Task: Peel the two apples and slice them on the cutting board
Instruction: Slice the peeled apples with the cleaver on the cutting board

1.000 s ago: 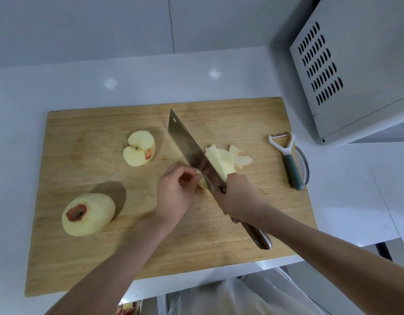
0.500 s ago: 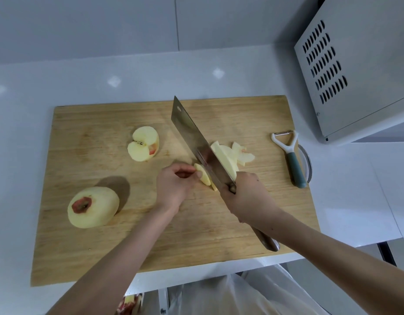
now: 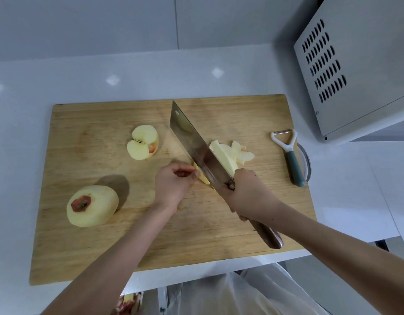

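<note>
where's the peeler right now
In the head view, the peeler lies on the cutting board at its right edge, right of the apple slices.

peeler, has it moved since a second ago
No. The peeler still lies at the right edge of the cutting board, handle pointing to the near side. Only the view itself shifted slightly.

Two slender arms, bare as far as they show. The left hand [image 3: 171,187] and the right hand [image 3: 248,196] are bare too; tiny dark specks dot the right one.
</note>
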